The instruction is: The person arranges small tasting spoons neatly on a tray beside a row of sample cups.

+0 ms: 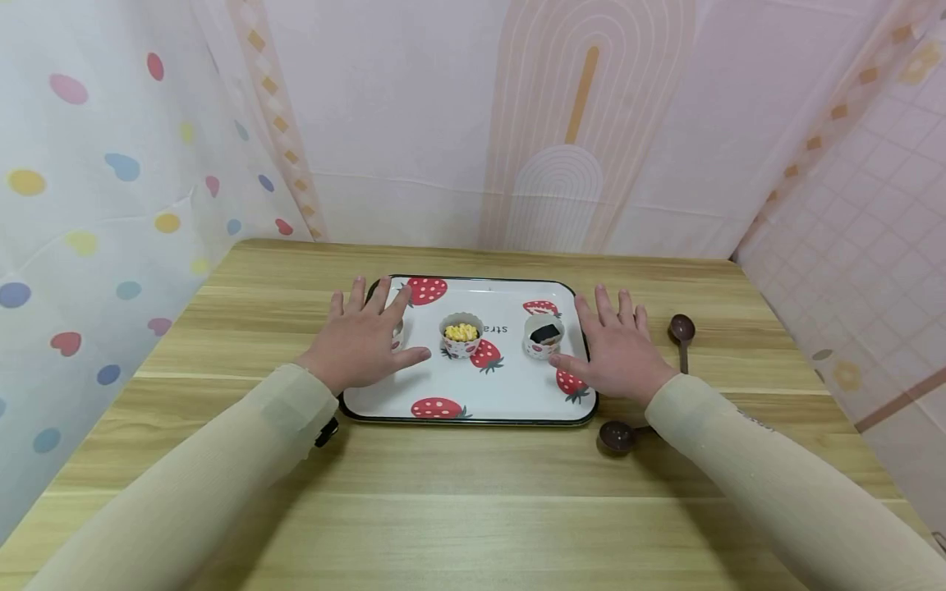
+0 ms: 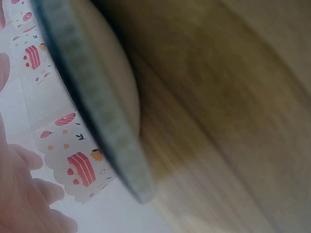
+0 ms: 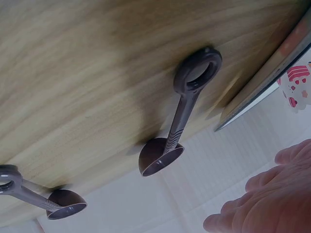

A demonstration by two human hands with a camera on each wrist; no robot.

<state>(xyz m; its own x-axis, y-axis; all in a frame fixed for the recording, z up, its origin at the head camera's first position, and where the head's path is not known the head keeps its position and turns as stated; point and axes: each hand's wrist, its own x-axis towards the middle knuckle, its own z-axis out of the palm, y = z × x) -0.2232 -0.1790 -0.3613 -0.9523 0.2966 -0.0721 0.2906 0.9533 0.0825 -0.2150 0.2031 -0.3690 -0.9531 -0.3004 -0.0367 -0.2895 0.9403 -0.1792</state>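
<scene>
A white tray (image 1: 473, 394) printed with strawberries lies on the table, its rim dark. My left hand (image 1: 360, 341) is spread over its left end, fingers straight. Partly hidden behind that hand is a paper cup (image 1: 397, 338); its contents cannot be made out. Over the tray's right end stretches my right hand (image 1: 622, 349), fingers extended, thumb close to a paper cup (image 1: 542, 348) that has something black in it. Between the hands stands a third paper cup (image 1: 461, 348) with yellow, corn-like bits. Neither hand holds anything; whether they touch the tray is unclear.
Two dark brown measuring spoons lie right of the tray: one spoon (image 1: 681, 330) beyond the right hand, the other spoon (image 1: 617, 437) near the tray's front corner, partly under the right sleeve. Patterned curtains (image 1: 414, 123) hang behind the wooden table (image 1: 473, 509) and at both sides.
</scene>
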